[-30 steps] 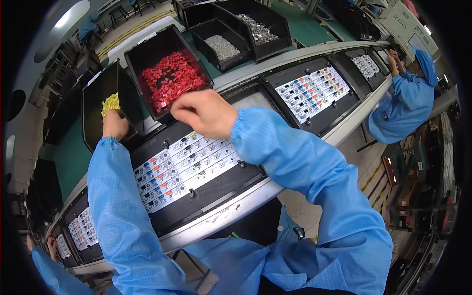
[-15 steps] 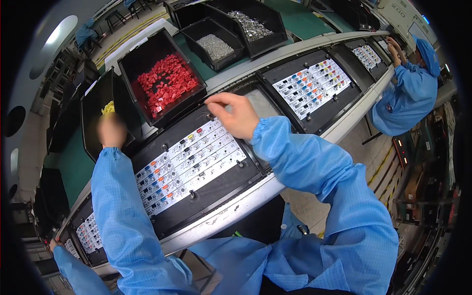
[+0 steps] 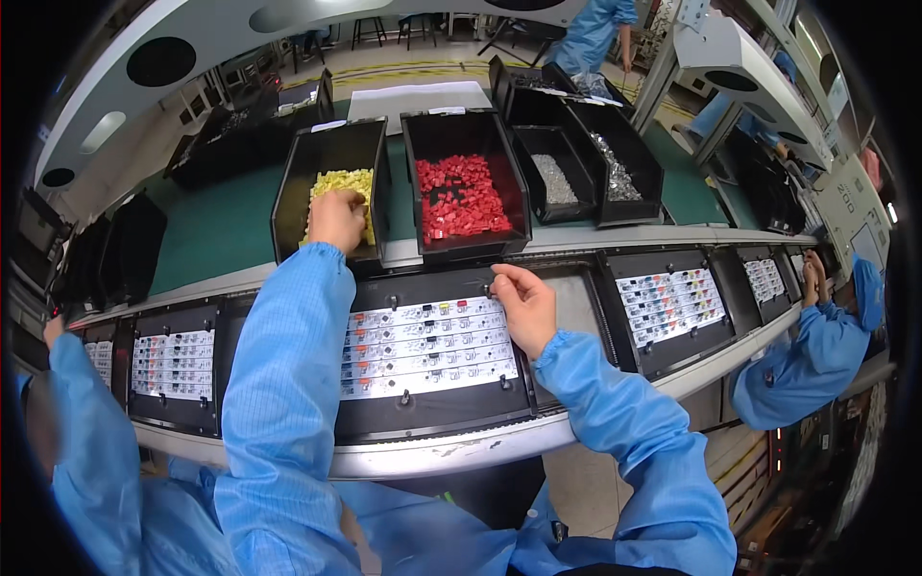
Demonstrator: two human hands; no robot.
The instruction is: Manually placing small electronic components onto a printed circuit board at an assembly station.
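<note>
My left hand [image 3: 337,221] is down in a black bin of small yellow plastic parts [image 3: 346,180]. Its fingers curl in among the parts, and the tips are partly hidden, so what they hold does not show. Over the right end of a set of white circuit board strips [image 3: 432,348], my right hand [image 3: 526,309] has thumb and forefinger pinched together; anything between them is too small to make out. The strips sit in a black tray [image 3: 451,415] and carry small black, orange, yellow and red parts, with yellow and red ones in the top row.
A black bin of red parts [image 3: 466,197] stands right of the yellow one. Further right are bins of clear parts [image 3: 554,180] and shiny metallic parts [image 3: 615,171]. More board trays [image 3: 670,305] line the rail [image 3: 461,451]. Co-workers sit at the right [image 3: 807,350] and left [image 3: 96,461].
My view has swung left and levelled out. The left hand is now among the yellow parts, no longer blurred. My right hand stays near the right end of the strips.
</note>
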